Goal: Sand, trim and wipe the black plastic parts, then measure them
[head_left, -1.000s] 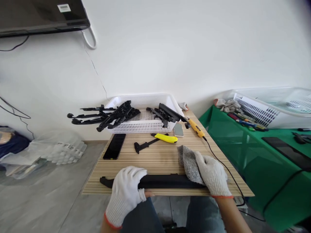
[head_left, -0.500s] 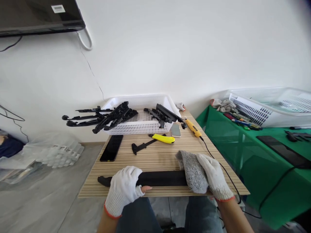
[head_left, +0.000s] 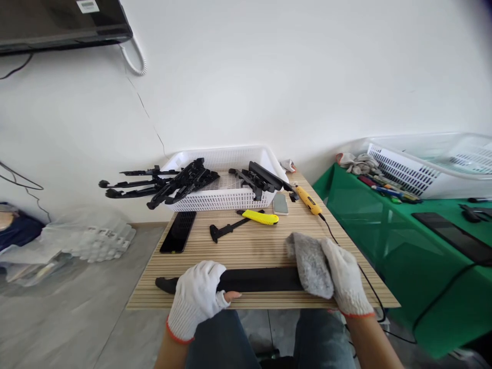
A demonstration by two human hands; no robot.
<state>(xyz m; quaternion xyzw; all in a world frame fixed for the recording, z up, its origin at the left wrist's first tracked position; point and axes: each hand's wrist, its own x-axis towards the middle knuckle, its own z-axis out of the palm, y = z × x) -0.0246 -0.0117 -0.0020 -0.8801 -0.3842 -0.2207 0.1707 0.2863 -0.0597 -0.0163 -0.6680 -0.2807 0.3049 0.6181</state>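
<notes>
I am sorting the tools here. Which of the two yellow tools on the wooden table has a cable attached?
The yellow rotary tool at the table's far right edge, beside the white basket: a black cable leaves its near end. The yellow utility knife lies nearer the middle, with no cable.

Beyond the two gloved hands: one grey cloth (head_left: 310, 264), one long black bar (head_left: 253, 280), one yellow utility knife (head_left: 263, 218), one yellow rotary tool (head_left: 308, 201), one phone (head_left: 179, 231), two white baskets (head_left: 226, 197).

the long black part (head_left: 257, 280) is covered near its left end by the left hand (head_left: 196, 300) and at its right end by the grey cloth (head_left: 310, 264) under the right hand (head_left: 346, 279). both forearms are cut off by the bottom edge. the tools on the green table (head_left: 384, 241) are too small to identify.
</notes>
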